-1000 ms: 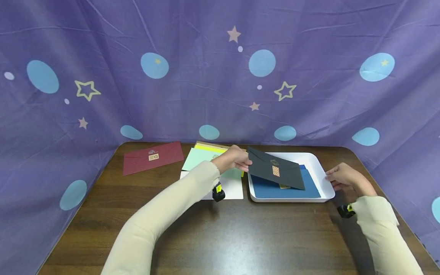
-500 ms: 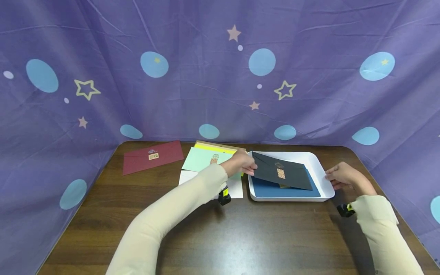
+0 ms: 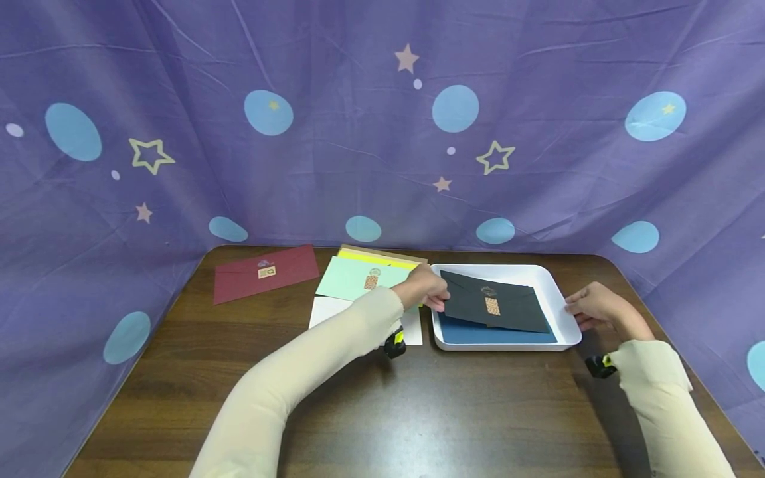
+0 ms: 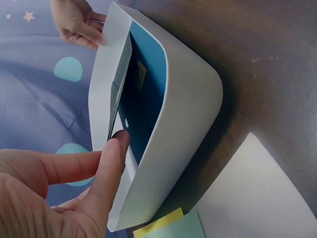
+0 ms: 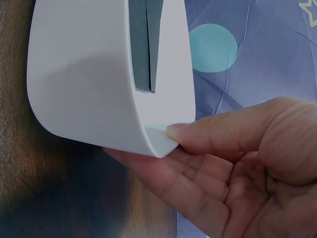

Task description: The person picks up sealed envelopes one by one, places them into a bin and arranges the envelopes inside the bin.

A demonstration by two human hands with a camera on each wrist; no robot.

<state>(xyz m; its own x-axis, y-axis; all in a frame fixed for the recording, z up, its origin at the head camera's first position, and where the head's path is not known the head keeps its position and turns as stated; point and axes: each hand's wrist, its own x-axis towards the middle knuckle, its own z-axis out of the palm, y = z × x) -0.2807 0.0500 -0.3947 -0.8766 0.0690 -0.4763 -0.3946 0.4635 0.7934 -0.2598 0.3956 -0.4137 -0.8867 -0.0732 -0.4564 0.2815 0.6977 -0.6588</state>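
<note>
As dark envelope [image 3: 515, 307] is lowered deeper into white tray [image 3: 502, 347], right of left grip [image 3: 425, 287], more of blue envelope [image 3: 478, 335] is covered; dark envelope is narrowly pinched by left grip, white tray by right grip [image 3: 597, 307]; placing seems nearly finished.

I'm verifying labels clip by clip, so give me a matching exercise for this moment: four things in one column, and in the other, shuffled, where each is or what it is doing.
Column one
1. left hand
2. right hand
3. red envelope
4. blue envelope

Column two
A. in the white tray, partly covered in the head view by the dark envelope
B. pinches the dark envelope
C. on the table, apart from the mint-green envelope
D. grips the edge of the white tray

Right pairs: 1-B, 2-D, 3-C, 4-A
</note>
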